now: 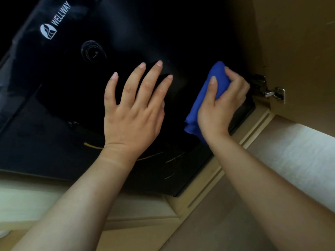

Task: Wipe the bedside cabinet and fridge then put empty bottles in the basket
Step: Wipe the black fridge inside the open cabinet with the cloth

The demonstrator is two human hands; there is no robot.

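Head view: right hand [220, 104] is gripping the bunched blue cloth [204, 98] against the fridge [72, 87] door.
Left hand [134, 104]: fingers are spreading flat, bracing the door.
Cloth: soft, light; is handling best bunched.
Door: glossy, looking slippery.

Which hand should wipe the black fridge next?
The right hand. It grips the blue cloth against the fridge door, near its hinged edge. The left hand lies flat on the door with straight fingers and holds nothing, so it is probably just steadying the door.
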